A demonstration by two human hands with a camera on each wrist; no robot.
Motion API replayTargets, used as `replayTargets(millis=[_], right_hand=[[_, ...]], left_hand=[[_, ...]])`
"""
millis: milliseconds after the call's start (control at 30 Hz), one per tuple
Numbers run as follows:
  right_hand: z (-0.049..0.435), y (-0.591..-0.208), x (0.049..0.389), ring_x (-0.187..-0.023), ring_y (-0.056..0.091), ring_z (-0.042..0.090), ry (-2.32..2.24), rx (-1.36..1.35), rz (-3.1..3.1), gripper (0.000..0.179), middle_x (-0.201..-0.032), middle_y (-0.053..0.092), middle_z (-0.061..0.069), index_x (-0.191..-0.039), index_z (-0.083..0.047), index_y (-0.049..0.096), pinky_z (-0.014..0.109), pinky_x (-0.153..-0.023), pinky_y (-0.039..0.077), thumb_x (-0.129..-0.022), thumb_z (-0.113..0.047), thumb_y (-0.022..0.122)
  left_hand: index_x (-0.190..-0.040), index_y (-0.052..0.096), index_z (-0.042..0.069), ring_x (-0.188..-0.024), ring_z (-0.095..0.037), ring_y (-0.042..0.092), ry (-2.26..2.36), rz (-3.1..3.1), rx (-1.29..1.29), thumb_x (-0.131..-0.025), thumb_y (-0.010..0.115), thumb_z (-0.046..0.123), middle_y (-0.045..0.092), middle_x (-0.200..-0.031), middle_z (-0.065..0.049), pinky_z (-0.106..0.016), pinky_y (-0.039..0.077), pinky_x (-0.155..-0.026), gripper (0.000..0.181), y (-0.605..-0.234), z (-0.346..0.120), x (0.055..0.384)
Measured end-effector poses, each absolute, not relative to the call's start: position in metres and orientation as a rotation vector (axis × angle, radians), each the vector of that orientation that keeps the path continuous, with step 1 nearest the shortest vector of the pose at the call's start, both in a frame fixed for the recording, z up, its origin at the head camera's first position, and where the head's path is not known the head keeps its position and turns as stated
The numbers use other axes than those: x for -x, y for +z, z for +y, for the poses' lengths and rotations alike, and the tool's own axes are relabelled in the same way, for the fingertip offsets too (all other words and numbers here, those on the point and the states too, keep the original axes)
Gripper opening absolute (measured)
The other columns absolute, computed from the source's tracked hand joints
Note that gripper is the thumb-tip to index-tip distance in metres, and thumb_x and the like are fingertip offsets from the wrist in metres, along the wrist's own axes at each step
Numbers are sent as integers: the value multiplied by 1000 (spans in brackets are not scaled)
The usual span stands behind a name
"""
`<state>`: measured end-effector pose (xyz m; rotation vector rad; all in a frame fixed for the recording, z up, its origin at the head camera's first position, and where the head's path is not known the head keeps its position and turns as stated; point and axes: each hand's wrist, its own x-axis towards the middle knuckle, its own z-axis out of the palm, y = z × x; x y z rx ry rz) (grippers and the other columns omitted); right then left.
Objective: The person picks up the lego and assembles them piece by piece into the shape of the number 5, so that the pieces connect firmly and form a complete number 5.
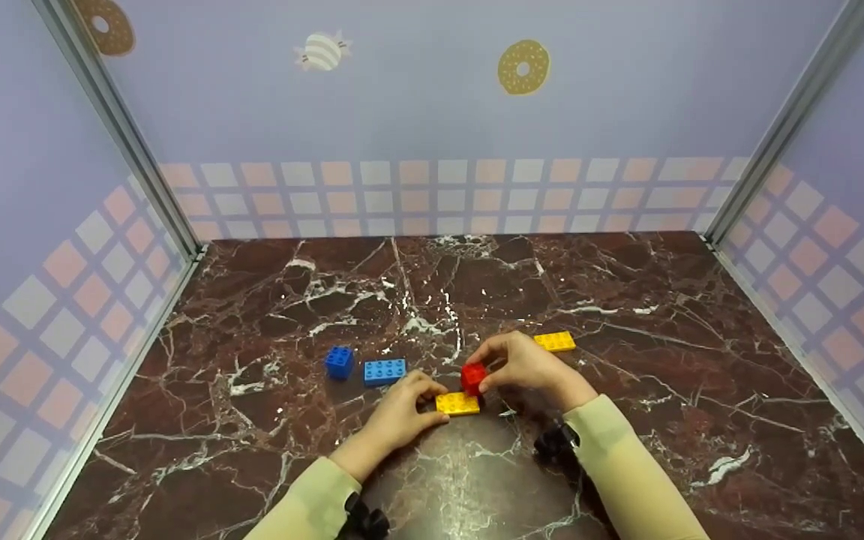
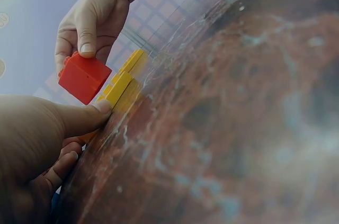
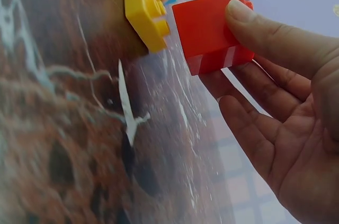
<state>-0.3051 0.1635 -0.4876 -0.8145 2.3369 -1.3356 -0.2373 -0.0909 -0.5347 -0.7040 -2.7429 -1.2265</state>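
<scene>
Here, right fingers [image 3: 267, 30] pinching one red block [image 3: 206, 28], left fingers [image 2: 79, 121] one of two yellows [image 1: 457, 403].

A booth [image 1: 19, 202] of some kind — donut-printed panels [image 1: 417, 105] on three sides, metal posts [image 1: 786, 120] at upper left and upper right — around a marbled surface [image 1: 432, 292].

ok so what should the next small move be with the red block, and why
Probably lower the red block onto the right end of the yellow block in the left hand: the right hand holds it just above that end, a gap shows between them, and the yellow studs face up.
</scene>
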Motion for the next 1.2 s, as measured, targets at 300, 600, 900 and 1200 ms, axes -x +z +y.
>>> replayTargets(millis=[300, 600, 900, 1200], right_hand=[[154, -488, 300, -100, 74, 26, -1303, 846, 2314, 36, -108, 77, 14, -109, -4, 75, 41, -92, 62, -75, -3, 88], [150, -486, 300, -100, 74, 29, -1231, 862, 2311, 36, -108, 74, 16, -105, -2, 71, 44, -93, 61, -74, -2, 89], [147, -484, 294, -92, 71, 18, -1162, 875, 2369, 34, -103, 73, 12, -101, -4, 68, 29, -84, 62, -74, -1, 88], [149, -489, 279, -92, 74, 28, -1214, 884, 2414, 34, -106, 71, 15, -104, -2, 66, 21, -74, 61, -76, 0, 86]], left_hand=[[-112, 74, 6, -98, -20, 61, -1241, -2753, 684, -81, 86, 19, 64, -107, -3, -35, 55, -89, 35, -532, -92, 237], [-111, 75, 6, -97, -19, 61, -1237, -2748, 681, -82, 87, 20, 64, -106, -3, -34, 54, -88, 35, -531, -93, 238], [-111, 74, 7, -97, -21, 62, -1227, -2768, 666, -82, 86, 20, 64, -105, -3, -37, 54, -90, 35, -532, -92, 237], [-109, 74, 7, -95, -19, 61, -1199, -2741, 691, -82, 86, 19, 64, -101, -2, -34, 54, -88, 32, -532, -90, 235]])
